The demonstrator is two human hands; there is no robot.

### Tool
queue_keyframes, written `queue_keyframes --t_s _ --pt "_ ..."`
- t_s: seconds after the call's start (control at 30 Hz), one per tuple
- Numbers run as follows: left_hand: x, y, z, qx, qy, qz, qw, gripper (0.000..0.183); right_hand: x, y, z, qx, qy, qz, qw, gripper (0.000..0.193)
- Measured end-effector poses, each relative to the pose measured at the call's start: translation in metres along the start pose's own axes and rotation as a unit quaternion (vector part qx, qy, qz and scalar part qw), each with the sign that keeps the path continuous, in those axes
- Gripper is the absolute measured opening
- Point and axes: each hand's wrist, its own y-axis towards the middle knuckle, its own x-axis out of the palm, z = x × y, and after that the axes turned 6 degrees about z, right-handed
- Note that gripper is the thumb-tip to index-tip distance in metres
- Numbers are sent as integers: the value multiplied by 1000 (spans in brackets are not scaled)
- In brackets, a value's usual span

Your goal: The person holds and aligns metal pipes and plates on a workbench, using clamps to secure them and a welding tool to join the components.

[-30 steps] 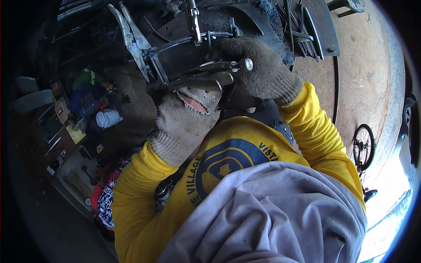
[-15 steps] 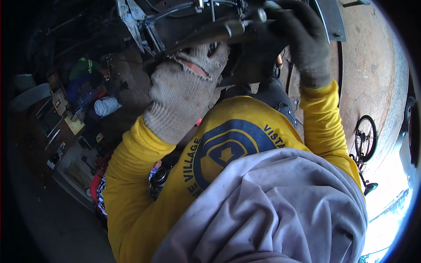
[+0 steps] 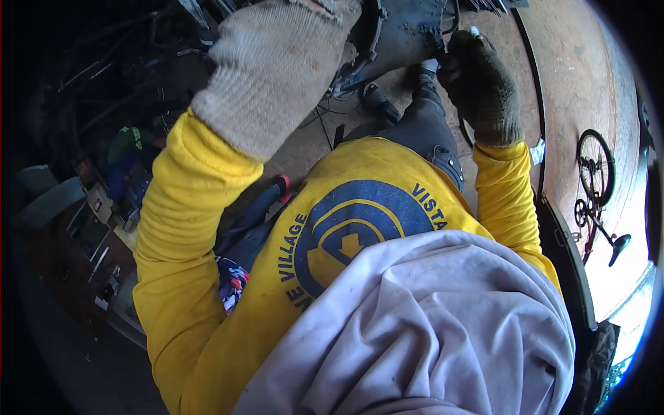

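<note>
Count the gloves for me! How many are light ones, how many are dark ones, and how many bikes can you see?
Light knit glove: 1, on the left hand
Dark knit glove: 1, on the right hand
Bicycle: 1, far right on the ground
Total: 3

Daylight enters from the lower right – that corner is overexposed to white. The left side falls into deep shadow, with detail there barely legible. Fisheye distortion bends straight edges near the dark circular rim. Central focus is sharp – top-edge objects show slight blur.
</note>
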Motion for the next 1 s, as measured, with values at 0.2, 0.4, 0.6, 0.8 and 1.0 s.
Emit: queue_keyframes --t_s 0.2,0.4,0.6,0.8,1.0 --pt "31 -17 0 91 247 161 951 53 35 -33 13 -36 -154 8 987 38" --pt "19 -15 4 79 224 142 961 54 24 -49 23 -38 -222 -96 970 51" --pt "19 -15 2 90 247 139 955 56 33 -48 35 -14 -80 -138 987 43" --pt "14 3 7 -37 51 57 996 58 71 -38 59 -166 -429 -34 887 30" --pt "25 15 5 -50 6 9 999 58 95 -16 78 -288 -688 15 666 37"
